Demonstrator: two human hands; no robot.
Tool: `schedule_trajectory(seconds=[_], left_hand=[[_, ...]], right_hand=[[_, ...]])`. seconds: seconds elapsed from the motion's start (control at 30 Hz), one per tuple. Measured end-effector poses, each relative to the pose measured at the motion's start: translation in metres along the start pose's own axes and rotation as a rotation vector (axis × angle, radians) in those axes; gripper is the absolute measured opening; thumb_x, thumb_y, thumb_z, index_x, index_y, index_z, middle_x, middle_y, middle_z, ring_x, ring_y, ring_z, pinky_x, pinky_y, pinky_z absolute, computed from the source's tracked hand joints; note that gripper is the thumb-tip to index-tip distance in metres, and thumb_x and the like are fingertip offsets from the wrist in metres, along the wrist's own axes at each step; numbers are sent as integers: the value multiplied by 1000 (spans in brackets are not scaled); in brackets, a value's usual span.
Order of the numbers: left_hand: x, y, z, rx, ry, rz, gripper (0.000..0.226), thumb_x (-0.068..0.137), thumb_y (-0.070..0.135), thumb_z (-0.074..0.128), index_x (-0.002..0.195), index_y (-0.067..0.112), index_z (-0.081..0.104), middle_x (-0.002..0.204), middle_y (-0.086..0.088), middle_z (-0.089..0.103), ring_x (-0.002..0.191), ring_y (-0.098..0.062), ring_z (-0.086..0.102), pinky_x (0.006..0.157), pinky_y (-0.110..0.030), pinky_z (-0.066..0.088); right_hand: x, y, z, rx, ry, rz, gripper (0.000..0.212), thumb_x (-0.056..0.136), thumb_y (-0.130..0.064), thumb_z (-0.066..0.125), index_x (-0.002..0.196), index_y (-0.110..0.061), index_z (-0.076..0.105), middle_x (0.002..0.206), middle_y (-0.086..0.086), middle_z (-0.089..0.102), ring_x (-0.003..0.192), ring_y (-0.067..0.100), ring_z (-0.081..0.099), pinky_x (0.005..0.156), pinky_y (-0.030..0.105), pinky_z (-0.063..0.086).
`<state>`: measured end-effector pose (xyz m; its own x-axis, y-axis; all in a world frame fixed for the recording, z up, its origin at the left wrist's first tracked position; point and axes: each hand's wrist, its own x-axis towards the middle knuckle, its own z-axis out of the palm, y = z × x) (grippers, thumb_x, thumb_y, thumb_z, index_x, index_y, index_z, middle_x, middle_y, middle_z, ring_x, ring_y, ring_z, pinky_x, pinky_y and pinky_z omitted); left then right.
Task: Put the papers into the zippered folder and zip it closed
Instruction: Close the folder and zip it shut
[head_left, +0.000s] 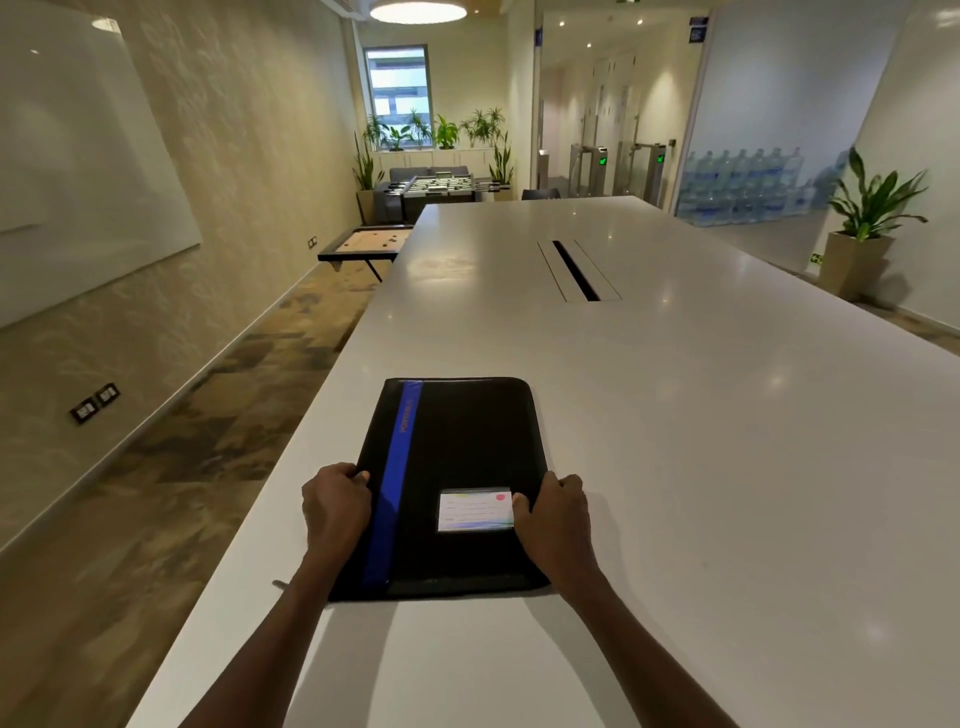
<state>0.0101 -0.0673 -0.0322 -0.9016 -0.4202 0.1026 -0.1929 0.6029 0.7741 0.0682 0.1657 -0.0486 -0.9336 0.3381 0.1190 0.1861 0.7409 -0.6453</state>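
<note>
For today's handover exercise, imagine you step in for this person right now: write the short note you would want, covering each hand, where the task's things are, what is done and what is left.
Left hand: gripping the folder's left edge, fingers curled over it.
Right hand: gripping the right edge, thumb beside the label card.
Folder: black with a blue stripe, lying flat and closed near the left edge of the white table.
Papers: none in view; they may already be inside, but that cannot be told.
Zip: its state cannot be read from here.
Left: check that the papers are in, then confirm the zip runs fully shut.

Folder (457, 467) lies on table (675, 415), near its left edge
</note>
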Motion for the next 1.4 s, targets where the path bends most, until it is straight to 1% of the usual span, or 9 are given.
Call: schedule_trajectory(seconds=[0.07,0.17,0.27,0.37,0.5,0.7,1.17,1.3,1.4], left_hand=[[-2,1,1,47,-9,89,27,93,15,59,116,3,67,114,-17,68,104,-33,63,88,-40,48],[-3,-2,7,224,-100,296,49,90,28,64,134,7,56,137,-18,55,125,-34,50,104,-45,42],[-6,-7,17,302,-187,324,53,95,38,55,142,15,46,152,-15,37,139,-34,34,112,-48,34],[-8,-14,24,343,-177,358,48,98,37,48,142,17,45,156,-12,31,144,-33,26,112,-47,32],[-7,-17,25,365,-165,370,45,99,34,45,140,15,45,155,-14,31,144,-33,26,111,-47,32],[-2,-19,26,380,-198,379,46,100,33,43,142,15,42,157,-13,27,145,-32,23,111,-48,32],[-4,-18,27,414,-170,390,45,100,31,43,141,12,43,154,-15,32,142,-33,28,107,-48,38],[-3,-18,26,443,-193,395,45,100,32,42,141,12,42,154,-15,31,142,-34,28,107,-48,38],[-2,-16,26,490,-191,427,44,99,30,43,137,8,44,149,-20,36,138,-36,31,105,-49,41]], right_hand=[[1,-1,1,-73,23,-65,43,98,-37,51,127,-5,51,134,13,49,124,24,49,91,26,49],[2,-3,4,-119,-58,-150,63,101,-43,43,151,-6,31,161,13,25,144,29,30,110,35,38],[4,2,12,-194,-170,-193,70,102,-51,34,157,-12,18,167,9,8,152,30,10,121,37,21],[9,6,16,-211,-196,-219,73,101,-54,32,158,-13,12,167,7,3,154,29,0,122,38,13],[17,7,18,-195,-223,-240,73,101,-54,33,158,-14,11,167,6,1,153,28,-2,122,38,14],[15,7,22,-193,-204,-225,74,100,-54,34,158,-14,11,167,5,0,154,27,-3,121,39,18],[19,11,23,-198,-232,-242,74,101,-53,34,158,-13,11,167,7,1,153,28,-2,122,39,15],[20,11,23,-196,-230,-243,74,100,-54,34,158,-13,12,167,8,2,153,29,-1,122,39,15],[21,11,20,-225,-244,-252,73,101,-54,32,157,-12,13,167,9,4,153,30,1,122,40,12]])
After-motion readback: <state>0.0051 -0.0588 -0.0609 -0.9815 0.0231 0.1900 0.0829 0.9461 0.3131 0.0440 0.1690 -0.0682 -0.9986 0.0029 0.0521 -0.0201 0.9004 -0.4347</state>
